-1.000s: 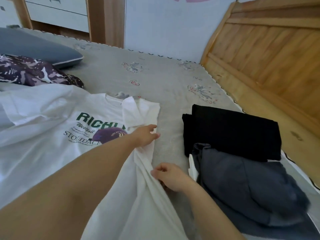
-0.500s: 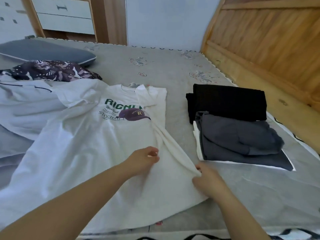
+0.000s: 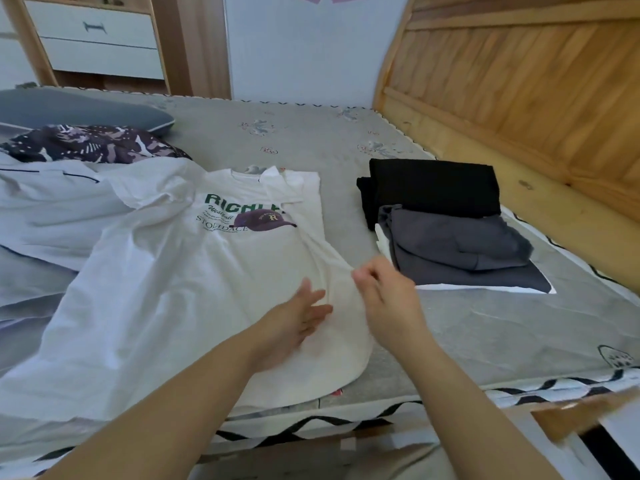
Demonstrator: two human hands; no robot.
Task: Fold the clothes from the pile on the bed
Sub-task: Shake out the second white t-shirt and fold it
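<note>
A white T-shirt [image 3: 166,292] with green lettering and a purple cap print lies face up on the bed [image 3: 485,327], its right side folded inward. My left hand [image 3: 298,317] rests flat on the shirt's lower right part, fingers straight. My right hand [image 3: 388,296] is at the shirt's folded right edge, its fingers loosely bent and blurred; whether it pinches the cloth is unclear. To the right lie a folded black garment [image 3: 433,188] and a folded dark grey garment [image 3: 460,251] on something white.
A white garment with dark piping [image 3: 52,209] and a purple patterned garment [image 3: 93,143] lie at the left, with a grey pillow [image 3: 79,110] behind. A wooden headboard [image 3: 519,98] runs along the right. Drawers [image 3: 93,43] stand beyond the bed.
My left hand opened from a curled grip and now lies flat on the shirt. My right hand lifted from the lower edge up along the fold. The view has pulled back.
</note>
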